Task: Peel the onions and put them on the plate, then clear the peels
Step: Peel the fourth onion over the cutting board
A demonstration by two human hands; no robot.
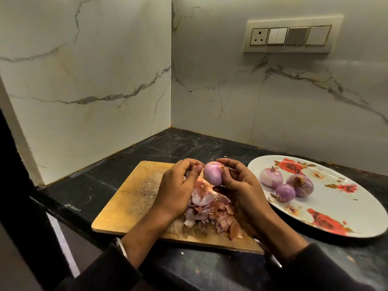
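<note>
Dark sleeves [105, 267] reach in from the table's near edge. The right hand [239, 185] curls its fingers round a peeled onion [213, 173], held above the wooden board [128, 198]. The left hand [176, 190] pinches a strip of peel [194, 164] beside the onion. Loose peels [210, 208] heap on the board beneath both hands. Toward the table's right edge, a flowered plate [336, 206] carries three peeled onions [285, 185].
</note>
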